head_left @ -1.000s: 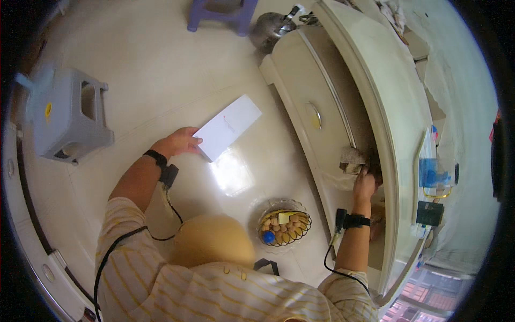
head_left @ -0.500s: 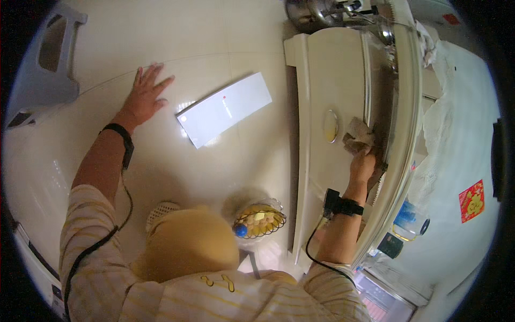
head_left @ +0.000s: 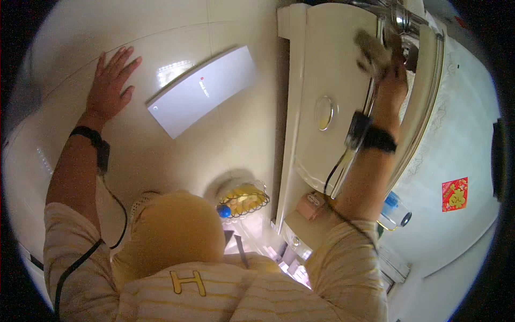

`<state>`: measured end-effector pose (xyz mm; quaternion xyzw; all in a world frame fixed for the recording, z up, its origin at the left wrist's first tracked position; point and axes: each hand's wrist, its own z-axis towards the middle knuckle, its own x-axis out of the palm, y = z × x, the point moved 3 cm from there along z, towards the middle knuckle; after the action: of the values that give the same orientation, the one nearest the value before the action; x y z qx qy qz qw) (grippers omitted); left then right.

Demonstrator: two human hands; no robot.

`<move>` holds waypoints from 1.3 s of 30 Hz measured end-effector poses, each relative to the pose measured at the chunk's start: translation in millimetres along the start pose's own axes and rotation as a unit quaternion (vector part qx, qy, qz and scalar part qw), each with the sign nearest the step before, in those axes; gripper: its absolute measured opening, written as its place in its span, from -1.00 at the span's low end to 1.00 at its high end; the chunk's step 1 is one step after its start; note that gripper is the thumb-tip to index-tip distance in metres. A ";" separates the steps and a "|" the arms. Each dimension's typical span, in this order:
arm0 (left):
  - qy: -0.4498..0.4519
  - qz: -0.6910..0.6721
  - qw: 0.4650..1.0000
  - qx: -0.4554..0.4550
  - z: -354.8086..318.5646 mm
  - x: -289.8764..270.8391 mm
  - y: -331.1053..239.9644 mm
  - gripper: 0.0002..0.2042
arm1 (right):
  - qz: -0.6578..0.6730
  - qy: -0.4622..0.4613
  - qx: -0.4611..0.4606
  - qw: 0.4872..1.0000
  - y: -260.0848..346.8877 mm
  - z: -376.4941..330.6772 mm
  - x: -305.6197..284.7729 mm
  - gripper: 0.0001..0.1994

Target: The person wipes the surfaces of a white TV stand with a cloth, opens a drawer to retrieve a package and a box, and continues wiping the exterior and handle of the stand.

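Observation:
A crumpled brownish-grey cloth [head_left: 373,51] is gripped in my right hand [head_left: 392,88], whose fingers are smeared by motion. This hand is at the far end of the cream cabinet [head_left: 335,59], beside its upper edge. An oval metal handle [head_left: 324,112] sits on the cabinet front, nearer to me than the cloth. My left hand [head_left: 110,86] is stretched out over the pale floor with its fingers spread, and nothing is in it. To the right of that hand lies a long white box [head_left: 204,91].
A wire basket [head_left: 244,204] with yellow things inside stands between my knee and the cabinet, a blue ball [head_left: 223,211] at its side. A small pink box [head_left: 309,206] is at the cabinet's near end. Beyond my right forearm are a clear-and-blue container [head_left: 396,209] and a red decoration [head_left: 455,194].
My right hand has carried the cloth farther away along the cabinet. My left hand has shifted left in the picture, still spread. The whole view has turned a little.

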<state>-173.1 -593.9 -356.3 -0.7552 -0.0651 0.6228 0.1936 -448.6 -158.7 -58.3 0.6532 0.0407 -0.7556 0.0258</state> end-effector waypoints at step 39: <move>-0.062 0.016 0.998 0.028 -7.6 5.3 5.0 -0.39 | 0.039 0.080 0.321 0.943 -67.5 -270.7 -25.8 -0.17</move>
<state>-165.4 -598.2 -361.8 -0.7105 -0.0479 0.6729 0.2002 -184.5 -66.2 -69.7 0.6860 -0.2277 -0.6725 -0.1590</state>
